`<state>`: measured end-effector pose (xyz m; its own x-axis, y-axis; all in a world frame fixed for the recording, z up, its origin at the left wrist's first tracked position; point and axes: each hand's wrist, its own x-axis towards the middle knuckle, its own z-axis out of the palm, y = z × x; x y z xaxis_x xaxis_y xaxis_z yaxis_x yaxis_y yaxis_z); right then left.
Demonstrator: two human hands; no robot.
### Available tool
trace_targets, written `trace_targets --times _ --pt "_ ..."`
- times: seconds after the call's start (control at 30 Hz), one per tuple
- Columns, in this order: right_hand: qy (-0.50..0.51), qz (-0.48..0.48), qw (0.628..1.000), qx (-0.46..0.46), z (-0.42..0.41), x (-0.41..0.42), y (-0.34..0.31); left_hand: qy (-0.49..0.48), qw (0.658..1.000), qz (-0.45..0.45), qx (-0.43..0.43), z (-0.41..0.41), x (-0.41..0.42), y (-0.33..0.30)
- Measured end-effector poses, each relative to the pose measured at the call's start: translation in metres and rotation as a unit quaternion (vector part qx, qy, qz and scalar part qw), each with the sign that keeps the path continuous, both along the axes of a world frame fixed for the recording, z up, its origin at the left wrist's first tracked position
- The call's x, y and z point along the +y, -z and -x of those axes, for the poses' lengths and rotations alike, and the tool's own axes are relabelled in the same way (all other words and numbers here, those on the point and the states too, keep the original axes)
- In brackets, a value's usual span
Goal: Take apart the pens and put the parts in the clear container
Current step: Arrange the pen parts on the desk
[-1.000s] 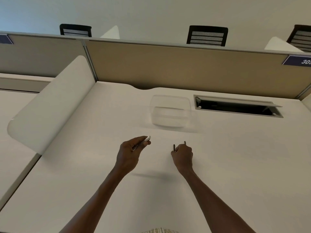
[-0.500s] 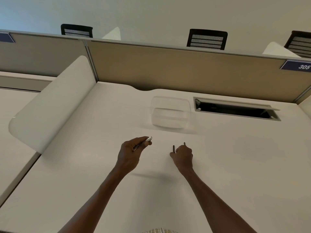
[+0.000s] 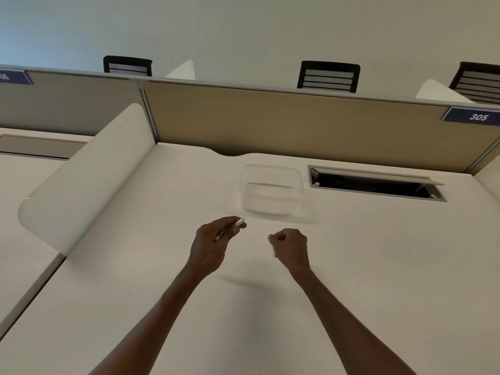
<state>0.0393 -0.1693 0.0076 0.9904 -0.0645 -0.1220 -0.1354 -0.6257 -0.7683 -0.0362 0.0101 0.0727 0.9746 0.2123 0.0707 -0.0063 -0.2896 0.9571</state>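
While the left hand point(image 3: 213, 240) pinches a white-tipped pen point(image 3: 232, 228) and the right hand point(image 3: 290, 246) is fisted, contents hidden, small parts may miss the clear container point(image 3: 271, 191) at frame centre.

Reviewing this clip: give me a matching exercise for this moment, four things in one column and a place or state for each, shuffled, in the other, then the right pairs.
Things:
1. left hand
2. right hand
3. clear container
4. cable hatch

Places or states:
A. open slot in the desk, right of the container
B. closed in a fist, contents hidden
C. holds a white-tipped pen part
D. empty, on the desk beyond both hands

Pairs: 1-C, 2-B, 3-D, 4-A
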Motion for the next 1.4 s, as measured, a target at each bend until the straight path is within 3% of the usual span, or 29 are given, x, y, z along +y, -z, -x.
trace_targets --times 0.1,0.23,0.5,0.6,0.87,1.0,1.2,1.4 --pt "-0.053 -0.178 0.977 0.108 0.009 0.01 -0.021 0.009 1.0 -0.016 -0.013 -0.005 -0.006 -0.004" --pt "-0.067 -0.373 0.889 0.256 0.016 0.023 -0.038 0.021 0.999 -0.016 -0.032 -0.009 -0.018 -0.014" --pt "0.019 -0.573 0.758 0.31 0.01 0.025 -0.056 0.057 0.996 0.034 -0.054 -0.009 -0.031 -0.025" --pt "0.048 -0.613 0.724 0.313 0.006 0.024 -0.058 0.071 0.995 0.034 -0.065 -0.01 -0.033 -0.028" --pt "0.074 -0.641 0.688 0.331 0.003 0.022 -0.052 0.086 0.992 0.045 -0.081 -0.012 -0.041 -0.034" --pt "0.076 -0.675 0.647 0.346 0.002 0.019 -0.058 0.097 0.991 0.037 -0.085 -0.013 -0.042 -0.034" --pt "0.072 -0.669 0.648 0.357 -0.003 0.016 -0.063 0.11 0.989 0.035 -0.092 -0.016 -0.042 -0.03" --pt "0.06 -0.702 0.603 0.373 -0.011 0.014 -0.048 0.071 0.993 0.02 -0.095 -0.026 -0.035 -0.016"
